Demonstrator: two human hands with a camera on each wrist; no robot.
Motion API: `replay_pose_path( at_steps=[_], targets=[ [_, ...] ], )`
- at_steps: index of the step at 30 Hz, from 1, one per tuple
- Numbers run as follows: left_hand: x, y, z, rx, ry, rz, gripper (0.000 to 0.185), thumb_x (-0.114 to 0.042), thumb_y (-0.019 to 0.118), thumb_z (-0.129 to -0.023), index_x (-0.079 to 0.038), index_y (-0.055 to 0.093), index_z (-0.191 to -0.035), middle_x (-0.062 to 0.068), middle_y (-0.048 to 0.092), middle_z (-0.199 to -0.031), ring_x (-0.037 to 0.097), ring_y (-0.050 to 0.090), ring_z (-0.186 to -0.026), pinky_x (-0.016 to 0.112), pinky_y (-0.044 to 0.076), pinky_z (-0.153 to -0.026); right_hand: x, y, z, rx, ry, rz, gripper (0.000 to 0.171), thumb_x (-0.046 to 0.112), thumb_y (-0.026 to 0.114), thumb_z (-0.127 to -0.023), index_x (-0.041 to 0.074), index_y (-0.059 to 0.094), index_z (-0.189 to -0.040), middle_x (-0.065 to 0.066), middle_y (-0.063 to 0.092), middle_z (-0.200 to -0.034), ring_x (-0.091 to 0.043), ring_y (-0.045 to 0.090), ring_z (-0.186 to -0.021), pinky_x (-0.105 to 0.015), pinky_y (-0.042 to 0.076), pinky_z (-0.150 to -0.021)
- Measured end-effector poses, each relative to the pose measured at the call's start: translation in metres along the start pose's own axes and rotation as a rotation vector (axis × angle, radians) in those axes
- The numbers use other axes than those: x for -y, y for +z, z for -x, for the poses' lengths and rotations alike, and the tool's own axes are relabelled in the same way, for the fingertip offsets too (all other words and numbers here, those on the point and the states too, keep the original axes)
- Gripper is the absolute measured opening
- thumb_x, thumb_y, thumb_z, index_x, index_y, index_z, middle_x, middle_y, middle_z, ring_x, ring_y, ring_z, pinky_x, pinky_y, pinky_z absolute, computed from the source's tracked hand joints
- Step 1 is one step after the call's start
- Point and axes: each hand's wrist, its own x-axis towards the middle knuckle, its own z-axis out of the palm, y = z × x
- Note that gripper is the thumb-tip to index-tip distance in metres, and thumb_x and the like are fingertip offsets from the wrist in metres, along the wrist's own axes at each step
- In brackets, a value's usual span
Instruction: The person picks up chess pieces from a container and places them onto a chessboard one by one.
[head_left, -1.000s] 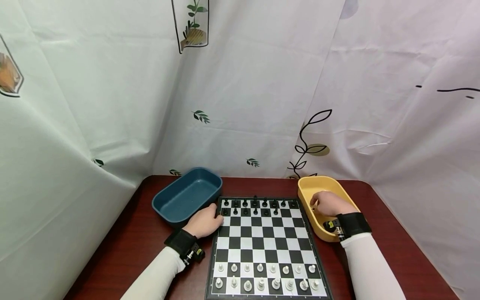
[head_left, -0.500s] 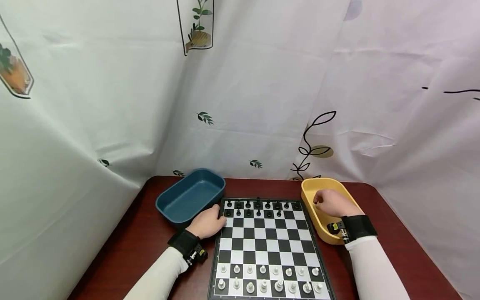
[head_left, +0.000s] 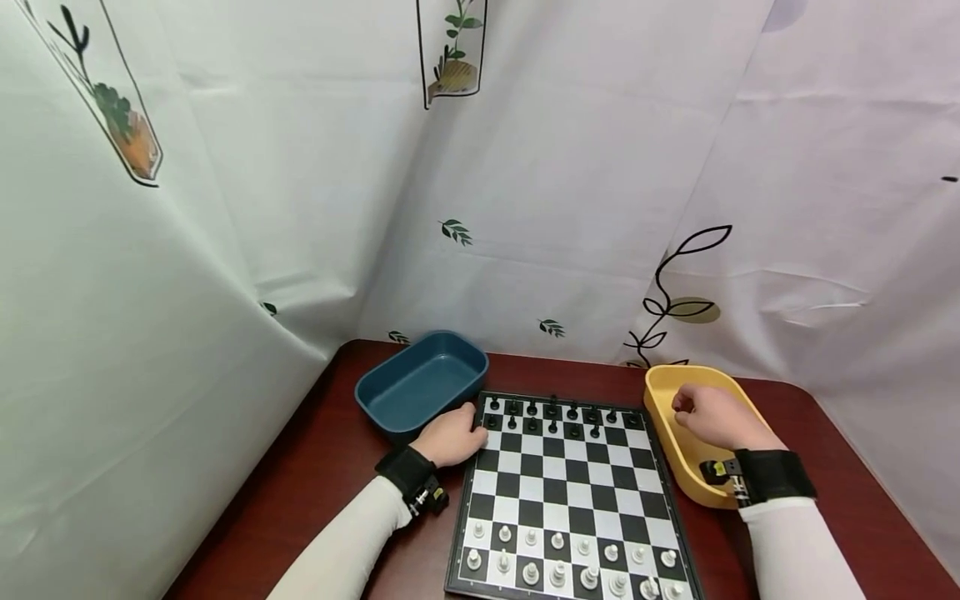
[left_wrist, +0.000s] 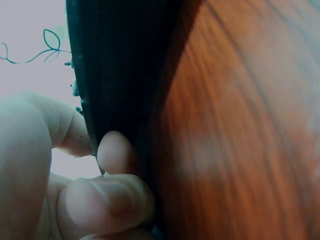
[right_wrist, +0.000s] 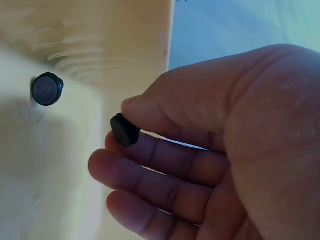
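Note:
A black-and-white chessboard (head_left: pixel 564 471) lies on the table, with black pieces (head_left: pixel 552 411) along its far side and white pieces (head_left: pixel 557 575) in two rows near me. My left hand (head_left: pixel 450 433) grips the board's far left edge; in the left wrist view its thumb and curled fingers close against the dark side of the board. Over the yellow tray (head_left: pixel 678 475), my right hand (head_left: pixel 716 417) pinches a small black chess piece (right_wrist: pixel 125 131) between thumb and index finger, its round base showing. Which kind of piece it is cannot be told. Another black piece (right_wrist: pixel 47 89) lies inside the tray.
A dark blue tray (head_left: pixel 375 398) stands at the back left, close beside my left hand. The yellow tray sits right of the board. Behind the red-brown table (head_left: pixel 292 483) hangs a white printed cloth (head_left: pixel 555 208). Each wrist wears a black strap with a small camera.
The head view has turned left, so everything appears farther right. My right hand has lifted slightly within the yellow tray. The left hand keeps its place at the board's edge.

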Motion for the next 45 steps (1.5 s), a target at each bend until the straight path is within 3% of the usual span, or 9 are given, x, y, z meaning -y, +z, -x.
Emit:
replay_pose_path(
  at_steps=[9, 16, 22, 27, 30, 37, 45],
  targets=[
    [-0.002, 0.001, 0.0, -0.001, 0.005, -0.001, 0.044, -0.03, 0.058, -0.102, 0.004, 0.065, -0.13, 0.008, 0.068, -0.099, 0.02, 0.06, -0.079, 0.04, 0.053, -0.078, 0.005, -0.013, 0.001, -0.066, 0.024, 0.004, 0.01, 0.009, 0.076, -0.098, 0.003, 0.078, -0.105, -0.007, 0.075, -0.097, -0.026, 0.067, -0.087, -0.053, 0.055, -0.081],
    [0.004, 0.004, -0.004, -0.014, 0.008, 0.005, 0.041, -0.032, 0.059, -0.102, 0.0, 0.066, -0.127, 0.005, 0.066, -0.096, 0.019, 0.06, -0.077, 0.041, 0.052, -0.077, 0.025, -0.023, 0.001, -0.129, 0.052, -0.01, 0.011, 0.014, 0.08, -0.099, 0.006, 0.078, -0.106, -0.007, 0.075, -0.097, -0.026, 0.066, -0.086, -0.05, 0.054, -0.077],
    [0.004, 0.003, -0.003, -0.01, 0.003, 0.018, 0.04, -0.03, 0.06, -0.103, 0.0, 0.066, -0.129, 0.006, 0.067, -0.099, 0.019, 0.06, -0.08, 0.042, 0.053, -0.079, 0.044, -0.023, -0.001, -0.184, -0.023, 0.002, 0.006, 0.013, 0.081, -0.098, 0.011, 0.079, -0.103, -0.002, 0.075, -0.095, -0.025, 0.07, -0.088, -0.05, 0.055, -0.078],
    [0.004, 0.003, -0.003, -0.014, -0.004, 0.009, 0.04, -0.031, 0.06, -0.102, 0.0, 0.066, -0.127, 0.007, 0.068, -0.1, 0.02, 0.06, -0.08, 0.043, 0.053, -0.079, 0.059, -0.019, -0.003, -0.216, -0.092, 0.06, 0.011, 0.012, 0.085, -0.095, 0.018, 0.075, -0.094, 0.006, 0.07, -0.086, -0.016, 0.062, -0.077, -0.044, 0.052, -0.074],
    [0.006, 0.007, -0.004, -0.013, -0.008, 0.013, 0.041, -0.032, 0.06, -0.102, 0.0, 0.066, -0.127, 0.006, 0.068, -0.1, 0.019, 0.061, -0.08, 0.043, 0.053, -0.079, 0.068, -0.017, -0.003, -0.189, -0.112, 0.036, 0.013, 0.011, 0.086, -0.094, 0.019, 0.075, -0.093, 0.008, 0.068, -0.085, -0.012, 0.058, -0.074, -0.041, 0.051, -0.072],
    [0.005, 0.006, -0.004, -0.015, -0.005, 0.005, 0.042, -0.032, 0.06, -0.102, 0.0, 0.066, -0.129, 0.008, 0.07, -0.103, 0.02, 0.062, -0.082, 0.044, 0.054, -0.081, 0.083, -0.007, -0.006, -0.035, -0.112, -0.067, 0.009, 0.011, 0.083, -0.097, 0.016, 0.075, -0.096, 0.008, 0.066, -0.085, -0.011, 0.057, -0.074, -0.036, 0.051, -0.07],
    [0.002, 0.004, -0.002, -0.007, -0.007, 0.0, 0.038, -0.029, 0.061, -0.102, -0.001, 0.066, -0.127, 0.006, 0.068, -0.099, 0.02, 0.061, -0.08, 0.043, 0.053, -0.079, 0.092, 0.007, -0.008, 0.082, -0.097, -0.034, 0.009, 0.009, 0.083, -0.095, 0.014, 0.075, -0.097, 0.007, 0.066, -0.084, -0.012, 0.055, -0.072, -0.037, 0.05, -0.069]
  ],
)
